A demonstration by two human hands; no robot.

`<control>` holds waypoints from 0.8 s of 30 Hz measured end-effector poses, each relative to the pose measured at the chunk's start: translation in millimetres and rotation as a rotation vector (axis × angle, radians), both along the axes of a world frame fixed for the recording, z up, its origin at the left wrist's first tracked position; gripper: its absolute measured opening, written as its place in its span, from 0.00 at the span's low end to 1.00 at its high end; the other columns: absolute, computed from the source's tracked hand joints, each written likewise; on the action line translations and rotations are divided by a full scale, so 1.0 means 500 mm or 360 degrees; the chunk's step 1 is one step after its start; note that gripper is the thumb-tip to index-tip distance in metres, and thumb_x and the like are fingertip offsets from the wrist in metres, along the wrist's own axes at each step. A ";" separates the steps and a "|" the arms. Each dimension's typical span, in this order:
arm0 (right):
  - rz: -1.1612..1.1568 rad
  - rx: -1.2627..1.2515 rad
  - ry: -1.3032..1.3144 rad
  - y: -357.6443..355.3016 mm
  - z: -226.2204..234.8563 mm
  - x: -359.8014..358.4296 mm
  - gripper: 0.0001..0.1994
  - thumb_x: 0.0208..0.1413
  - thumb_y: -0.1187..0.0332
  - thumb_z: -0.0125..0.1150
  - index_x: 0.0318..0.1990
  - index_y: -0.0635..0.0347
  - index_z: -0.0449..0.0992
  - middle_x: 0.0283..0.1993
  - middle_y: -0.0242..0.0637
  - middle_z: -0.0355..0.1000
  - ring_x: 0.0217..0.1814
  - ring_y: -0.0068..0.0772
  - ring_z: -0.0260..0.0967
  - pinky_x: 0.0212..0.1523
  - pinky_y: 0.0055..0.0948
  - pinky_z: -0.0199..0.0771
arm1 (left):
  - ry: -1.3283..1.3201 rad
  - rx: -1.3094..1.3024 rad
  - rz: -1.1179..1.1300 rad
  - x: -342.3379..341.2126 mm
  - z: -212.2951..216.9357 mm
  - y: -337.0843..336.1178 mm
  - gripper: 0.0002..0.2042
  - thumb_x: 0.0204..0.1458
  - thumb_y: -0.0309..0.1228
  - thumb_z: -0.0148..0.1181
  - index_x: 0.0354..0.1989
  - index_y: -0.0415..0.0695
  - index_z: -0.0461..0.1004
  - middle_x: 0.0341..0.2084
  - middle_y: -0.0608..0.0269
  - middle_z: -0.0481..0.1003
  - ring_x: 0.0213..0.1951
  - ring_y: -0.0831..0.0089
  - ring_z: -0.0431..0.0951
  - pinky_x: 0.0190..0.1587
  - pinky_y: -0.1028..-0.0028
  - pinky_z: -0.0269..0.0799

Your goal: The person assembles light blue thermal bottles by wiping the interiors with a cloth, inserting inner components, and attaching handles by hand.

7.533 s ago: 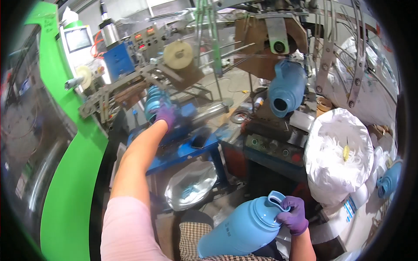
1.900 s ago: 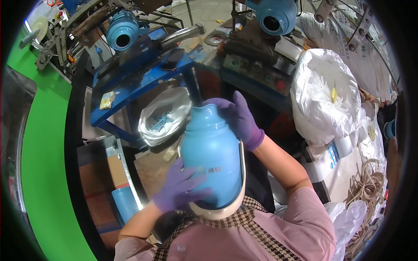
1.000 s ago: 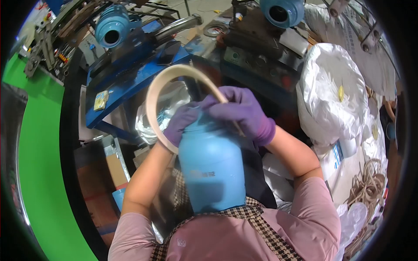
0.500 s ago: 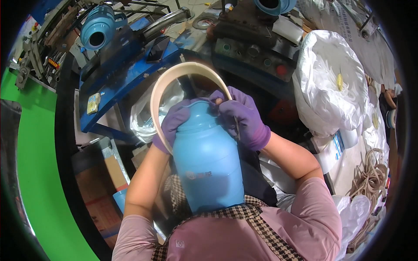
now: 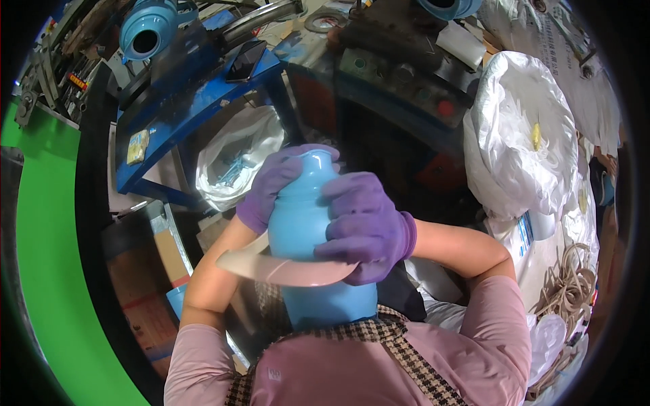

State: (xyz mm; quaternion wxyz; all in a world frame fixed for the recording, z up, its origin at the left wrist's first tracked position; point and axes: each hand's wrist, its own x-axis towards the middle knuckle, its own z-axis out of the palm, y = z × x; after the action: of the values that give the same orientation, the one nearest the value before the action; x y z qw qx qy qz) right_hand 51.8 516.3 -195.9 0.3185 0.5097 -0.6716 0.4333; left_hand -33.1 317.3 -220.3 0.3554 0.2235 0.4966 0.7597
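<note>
A light blue plastic flask shell [image 5: 301, 227] leans with its base against my chest and its narrow neck pointing away from me. My left hand [image 5: 271, 184], in a purple glove, wraps round the left side of the neck, its fingertips partly hidden behind the shell. On the shell's right side, my gloved right hand [image 5: 369, 227] presses with curled fingers. A curved cream-coloured carrying handle [image 5: 284, 268] lies across the front of the shell, its right end beneath my right hand. Whether that hand holds anything else is hidden.
At the left stands a blue metal table [image 5: 193, 111] with a phone [image 5: 245, 61] on it. Another blue shell [image 5: 147, 34] lies beyond. A bag-lined bin [image 5: 220, 172] holds blue scraps. A control box [image 5: 399, 81] stands ahead; a white sack [image 5: 518, 145] is at right.
The handle has swung from its arch above the neck down across the shell's front. My right hand has shifted from the neck down onto the shell's side.
</note>
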 end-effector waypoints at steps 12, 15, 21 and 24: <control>0.0041 -0.1404 -0.1442 0.008 -0.079 -0.034 0.05 0.49 0.70 0.53 0.31 0.58 0.65 0.27 0.30 0.60 0.35 0.30 0.64 0.72 0.39 0.54 | -0.0313 0.0730 0.0363 -0.026 -0.091 0.034 0.23 0.68 0.40 0.47 0.65 0.37 0.62 0.59 0.46 0.69 0.61 0.59 0.71 0.66 0.62 0.67; 0.0101 -0.1380 -0.1505 0.016 -0.083 -0.044 0.04 0.50 0.69 0.52 0.29 0.57 0.66 0.27 0.30 0.60 0.34 0.29 0.62 0.72 0.40 0.54 | 0.0002 0.0663 0.0652 -0.018 -0.113 0.033 0.23 0.66 0.34 0.51 0.67 0.38 0.62 0.60 0.46 0.70 0.60 0.53 0.72 0.65 0.56 0.66; 0.0074 -0.1291 -0.1544 0.033 -0.085 -0.036 0.07 0.50 0.66 0.51 0.31 0.58 0.65 0.29 0.33 0.62 0.39 0.31 0.65 0.76 0.45 0.49 | 0.0765 0.0264 0.0681 -0.042 -0.084 -0.083 0.33 0.60 0.43 0.58 0.71 0.42 0.58 0.60 0.48 0.69 0.59 0.56 0.72 0.65 0.57 0.65; 0.0052 -0.1201 -0.1474 0.020 -0.087 -0.034 0.08 0.50 0.66 0.51 0.32 0.60 0.67 0.30 0.34 0.63 0.40 0.32 0.66 0.76 0.47 0.48 | 0.0814 0.0319 0.0370 0.009 -0.038 -0.057 0.32 0.62 0.46 0.53 0.69 0.39 0.60 0.65 0.48 0.65 0.65 0.58 0.68 0.68 0.61 0.62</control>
State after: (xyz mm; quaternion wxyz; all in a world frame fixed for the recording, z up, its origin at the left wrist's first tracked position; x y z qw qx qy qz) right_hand 34.9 526.3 -239.3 0.1450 0.1296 -0.5323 0.8239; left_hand -28.8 288.8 -239.1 0.1057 0.3833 0.5148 0.7595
